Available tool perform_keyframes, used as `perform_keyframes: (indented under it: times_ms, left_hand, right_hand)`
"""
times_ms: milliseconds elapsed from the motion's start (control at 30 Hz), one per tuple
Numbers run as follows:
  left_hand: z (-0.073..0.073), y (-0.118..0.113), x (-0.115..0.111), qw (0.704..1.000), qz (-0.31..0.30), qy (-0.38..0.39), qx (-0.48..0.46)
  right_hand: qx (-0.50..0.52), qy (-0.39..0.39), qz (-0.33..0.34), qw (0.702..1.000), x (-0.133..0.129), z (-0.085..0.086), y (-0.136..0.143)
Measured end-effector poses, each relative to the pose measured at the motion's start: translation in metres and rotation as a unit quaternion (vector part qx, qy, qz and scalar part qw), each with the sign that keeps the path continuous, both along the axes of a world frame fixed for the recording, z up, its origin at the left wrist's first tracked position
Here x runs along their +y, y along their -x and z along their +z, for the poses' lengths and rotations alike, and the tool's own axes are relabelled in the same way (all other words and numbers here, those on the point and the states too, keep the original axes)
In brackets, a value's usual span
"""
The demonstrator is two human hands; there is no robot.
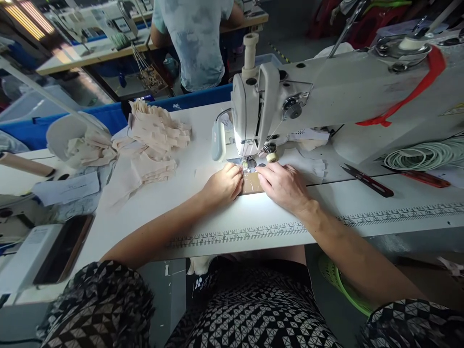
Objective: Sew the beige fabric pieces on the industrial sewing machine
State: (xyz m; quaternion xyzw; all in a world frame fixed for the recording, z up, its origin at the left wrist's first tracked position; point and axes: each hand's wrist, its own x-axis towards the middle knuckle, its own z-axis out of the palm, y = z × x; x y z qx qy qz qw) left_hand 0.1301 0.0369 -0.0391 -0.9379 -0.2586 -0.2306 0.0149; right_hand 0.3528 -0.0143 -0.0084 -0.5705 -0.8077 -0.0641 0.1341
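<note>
My left hand (pixel 225 182) is closed, its fingertips pinched together just left of the presser foot (pixel 249 165) of a white sewing machine (pixel 326 96). On the other side of the foot, my right hand (pixel 284 186) has its fingers curled, with index finger and thumb reaching toward the needle area. Whatever lies between the fingertips is too small and too hidden to make out. A tan plate (pixel 252 184) with thread bits shows between the hands, under the machine's light. Pale sheer cloth (pixel 308 164) lies behind my right hand.
Stacked beige cloth pieces (pixel 155 128) lie on the left of the white table (pixel 203 232). Thread snips (pixel 368 181), a red-handled tool (pixel 422 178) and coiled pale cord (pixel 427 155) are at right. A phone (pixel 63 249) rests at far left. Another person (pixel 197 43) sits beyond.
</note>
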Motion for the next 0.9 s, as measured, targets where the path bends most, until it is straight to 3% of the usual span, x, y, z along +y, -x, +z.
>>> perform_keyframes:
  times_ms: [267,367,900]
  left_hand:
    - [0.006,0.000,0.000,0.999,0.002,0.006,0.039]
    - [0.009,0.000,0.000,0.999,0.004,0.017,0.041]
    - [0.006,-0.002,0.005,0.999,0.023,0.037,0.020]
  right_hand:
    - [0.156,0.054,-0.080,0.983,0.022,0.002,0.001]
    - [0.185,0.062,-0.074,0.978,0.033,0.004,-0.002]
    - [0.159,0.025,-0.096,0.982,0.030,-0.001,-0.006]
